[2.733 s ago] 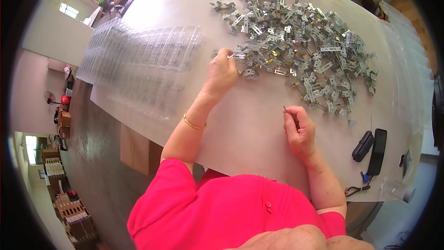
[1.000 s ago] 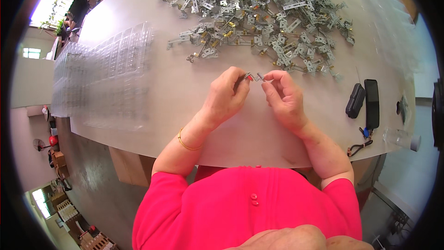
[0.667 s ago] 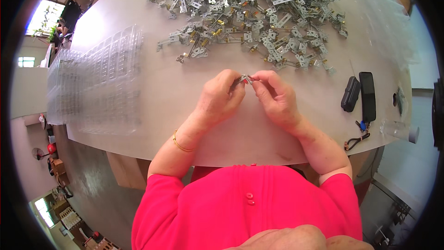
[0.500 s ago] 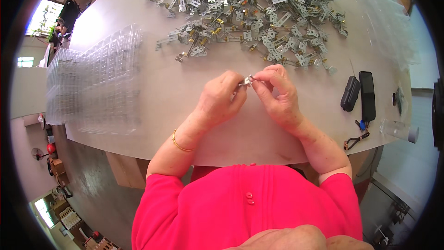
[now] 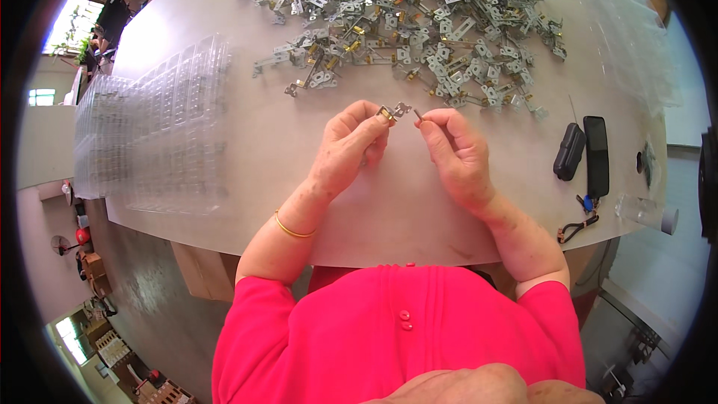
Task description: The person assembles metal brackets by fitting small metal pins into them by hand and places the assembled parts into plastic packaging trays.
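Metal bracket (image 5: 402,110) is being pinched by the left hand (image 5: 350,142), mid-frame. Beside it, a rod (image 5: 418,114) is being gripped by the right hand (image 5: 459,155).

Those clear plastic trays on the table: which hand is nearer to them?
Left. The left hand, pinching a small metal bracket, is to the right of the clear plastic trays, apart from them; the right hand, pinching a thin rod-like piece, is farther right.
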A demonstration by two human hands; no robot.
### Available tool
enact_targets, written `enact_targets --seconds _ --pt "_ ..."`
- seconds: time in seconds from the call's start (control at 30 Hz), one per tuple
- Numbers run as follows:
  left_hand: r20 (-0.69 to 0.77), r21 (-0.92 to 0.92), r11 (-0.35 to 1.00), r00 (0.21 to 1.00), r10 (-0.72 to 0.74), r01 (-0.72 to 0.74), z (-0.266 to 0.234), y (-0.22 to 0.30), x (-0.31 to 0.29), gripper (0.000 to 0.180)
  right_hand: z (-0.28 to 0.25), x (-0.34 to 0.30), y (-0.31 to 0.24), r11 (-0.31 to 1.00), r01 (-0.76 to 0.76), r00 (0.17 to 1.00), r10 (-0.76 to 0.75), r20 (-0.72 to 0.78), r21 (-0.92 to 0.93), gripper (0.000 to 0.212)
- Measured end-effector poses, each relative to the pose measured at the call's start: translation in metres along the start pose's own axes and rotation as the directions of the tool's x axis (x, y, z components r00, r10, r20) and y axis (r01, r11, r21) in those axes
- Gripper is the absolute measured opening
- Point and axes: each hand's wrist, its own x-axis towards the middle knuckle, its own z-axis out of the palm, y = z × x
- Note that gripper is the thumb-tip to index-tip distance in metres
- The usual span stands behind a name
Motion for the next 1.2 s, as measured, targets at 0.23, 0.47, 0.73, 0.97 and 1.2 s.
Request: enact_targets --seconds 0.23,0.47,0.73,0.97,1.2 --pt "0.020 0.004 1.000 1.000 0.017 -0.017 -0.001 -0.001 0.000 0.013 0.001 0.001 0.000 0.996 -0.026 1.000 0.026 -0.001 -0.080 0.005" --pt "0.000 0.180 0.975 0.992 0.130 -0.128 0.001 -0.004 0.000 0.012 0.000 0.002 0.001 0.995 -0.044 0.999 0.045 0.015 -0.086 0.006" --pt "0.113 0.434 0.849 0.953 0.280 -0.301 -0.001 -0.008 -0.001 0.006 -0.002 0.004 -0.004 0.974 -0.193 0.977 0.180 0.116 0.115 0.016" --pt "0.226 0.478 0.774 0.910 0.348 -0.414 -0.006 -0.008 0.000 0.007 -0.010 0.009 -0.008 0.861 -0.429 0.892 0.357 0.277 0.274 0.018" --pt "0.330 0.407 0.832 0.910 0.250 -0.376 -0.003 -0.005 -0.002 0.009 -0.010 0.006 -0.001 0.952 -0.244 0.960 0.211 0.185 0.184 0.008"
